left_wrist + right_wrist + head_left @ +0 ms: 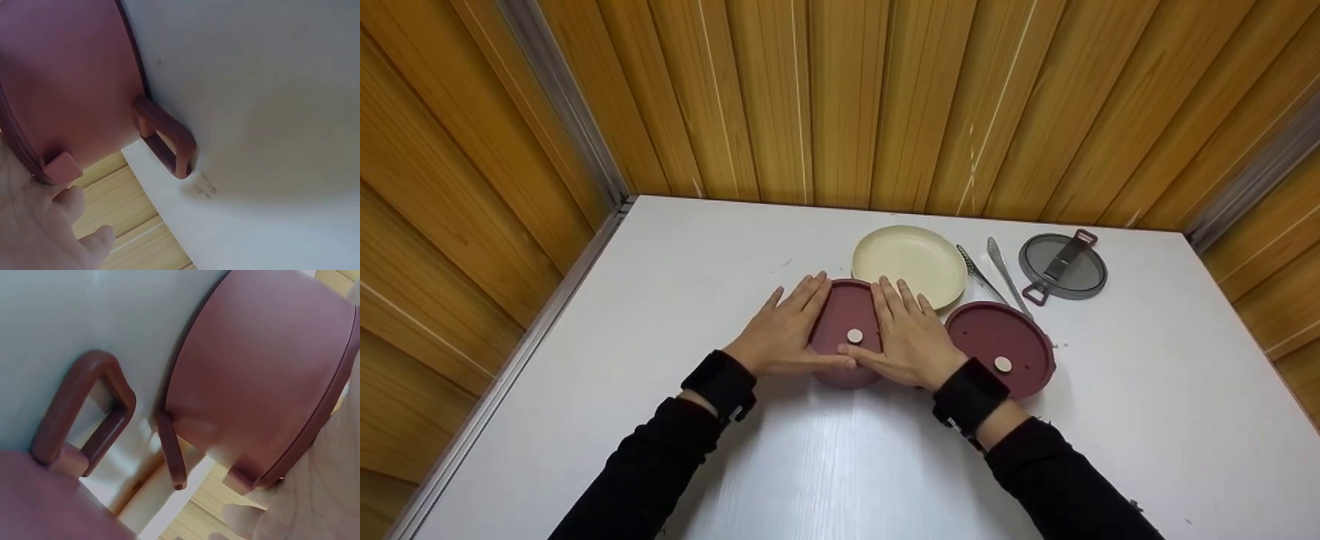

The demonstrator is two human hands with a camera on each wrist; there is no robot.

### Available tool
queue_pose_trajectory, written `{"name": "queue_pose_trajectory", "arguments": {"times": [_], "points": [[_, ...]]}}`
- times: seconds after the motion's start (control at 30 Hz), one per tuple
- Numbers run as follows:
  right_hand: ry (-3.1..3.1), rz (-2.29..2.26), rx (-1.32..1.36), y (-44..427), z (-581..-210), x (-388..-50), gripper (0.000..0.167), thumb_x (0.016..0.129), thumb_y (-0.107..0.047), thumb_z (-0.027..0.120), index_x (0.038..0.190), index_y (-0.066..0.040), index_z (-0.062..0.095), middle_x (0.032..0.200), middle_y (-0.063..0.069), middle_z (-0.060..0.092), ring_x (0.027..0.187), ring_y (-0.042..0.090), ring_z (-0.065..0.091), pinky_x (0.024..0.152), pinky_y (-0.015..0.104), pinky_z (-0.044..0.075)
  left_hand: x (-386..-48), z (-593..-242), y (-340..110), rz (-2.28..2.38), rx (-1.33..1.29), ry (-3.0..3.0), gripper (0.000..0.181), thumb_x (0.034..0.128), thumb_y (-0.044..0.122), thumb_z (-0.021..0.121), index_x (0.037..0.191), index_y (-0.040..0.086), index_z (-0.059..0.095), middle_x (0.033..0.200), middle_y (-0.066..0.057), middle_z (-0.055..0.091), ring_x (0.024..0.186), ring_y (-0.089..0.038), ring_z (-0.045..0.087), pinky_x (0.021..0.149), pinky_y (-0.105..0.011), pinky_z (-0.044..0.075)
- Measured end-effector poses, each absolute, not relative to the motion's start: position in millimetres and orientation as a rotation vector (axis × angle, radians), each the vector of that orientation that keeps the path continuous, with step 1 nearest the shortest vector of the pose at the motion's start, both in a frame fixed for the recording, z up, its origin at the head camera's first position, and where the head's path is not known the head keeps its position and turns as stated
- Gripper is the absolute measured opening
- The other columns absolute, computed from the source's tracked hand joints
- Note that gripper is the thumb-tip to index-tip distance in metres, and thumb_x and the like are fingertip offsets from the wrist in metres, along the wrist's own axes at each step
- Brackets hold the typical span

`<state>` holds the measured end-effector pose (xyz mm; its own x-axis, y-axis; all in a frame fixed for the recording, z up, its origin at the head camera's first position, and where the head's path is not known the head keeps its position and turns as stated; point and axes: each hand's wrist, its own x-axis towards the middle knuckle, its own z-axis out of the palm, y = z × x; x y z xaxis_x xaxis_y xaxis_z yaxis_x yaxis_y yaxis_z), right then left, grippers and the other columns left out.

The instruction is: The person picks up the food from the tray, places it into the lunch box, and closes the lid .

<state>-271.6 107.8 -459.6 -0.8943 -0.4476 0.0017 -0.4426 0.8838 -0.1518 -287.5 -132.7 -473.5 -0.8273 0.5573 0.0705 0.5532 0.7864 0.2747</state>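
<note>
Both hands lie with straight fingers on the maroon lid (pixel 832 311) of a round container, which has a small white button. My left hand (pixel 784 337) covers the lid's left side and my right hand (pixel 915 341) its right side; the thumbs meet near the button. In the left wrist view, the smooth container wall (pixel 73 79) shows a loop handle (pixel 169 138) low on its side and a small tab (pixel 63 167) at the lid rim. The right wrist view shows the palm (pixel 315 495) against the rim, above the container wall (pixel 253 377).
Right of the hands stands a second maroon lidded container (pixel 982 341), its loop handle (pixel 62 405) near the first. Behind are a cream plate (pixel 907 262), a dark-tipped utensil (pixel 975 266), a silver utensil (pixel 1005 270) and a grey lid (pixel 1065 266) with a strap. Wood-look panels border the white table (pixel 697 255).
</note>
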Motion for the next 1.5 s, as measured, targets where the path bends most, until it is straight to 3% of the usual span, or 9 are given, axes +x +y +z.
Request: {"name": "queue_pose_trajectory", "arguments": {"times": [0.3,0.5,0.7,1.23,1.5], "points": [[2.996,-0.181,-0.694,111.0,-460.2,-272.5,0.112,0.099,-0.078,0.049,0.169,0.004,0.017,0.179,0.023,0.017,0.165,0.046,0.019,0.13,0.066,0.024,-289.7,-476.6,-131.2,0.483,0.919,2.939,0.128,0.0855,0.081,0.067,0.171,0.0,0.015,0.18,-0.018,0.015,0.167,-0.038,0.019,0.129,-0.069,0.024],[2.997,-0.151,-0.667,114.0,-457.0,-274.3,0.121,0.094,-0.085,0.047,0.171,0.001,0.008,0.18,0.018,0.005,0.168,0.042,0.009,0.132,0.068,0.017,-293.3,-473.4,-132.4,0.422,0.898,2.941,0.138,0.0803,0.085,0.068,0.171,0.002,0.006,0.181,-0.016,0.003,0.169,-0.034,0.008,0.131,-0.07,0.015],[2.996,-0.113,-0.658,117.4,-455.7,-275.3,0.125,0.092,-0.088,0.046,0.17,0.001,0.01,0.18,0.018,0.008,0.168,0.041,0.008,0.132,0.068,0.016,-298.1,-469.9,-132.7,0.358,0.864,2.923,0.142,0.077,0.089,0.067,0.172,0.006,0.001,0.182,-0.011,-0.003,0.17,-0.029,0.001,0.133,-0.069,0.007],[2.966,-0.146,-0.639,119.8,-454.0,-277.8,0.121,0.094,-0.085,0.048,0.17,0.002,0.014,0.179,0.021,0.012,0.167,0.042,0.013,0.131,0.068,0.018,-300.3,-470.6,-128.5,0.461,0.875,2.913,0.14,0.0773,0.085,0.073,0.172,0.002,0.01,0.181,-0.016,0.012,0.168,-0.032,0.018,0.13,-0.071,0.019],[2.879,-0.206,-0.624,119.6,-450.8,-278.3,0.128,0.089,-0.092,0.048,0.172,-0.003,0.007,0.18,0.018,0.007,0.168,0.039,0.007,0.133,0.067,0.01,-297.8,-476.1,-135.0,0.575,0.829,2.879,0.145,0.073,0.081,0.08,0.172,0.002,0.009,0.18,-0.017,0.014,0.167,-0.034,0.02,0.13,-0.071,0.018]]}}
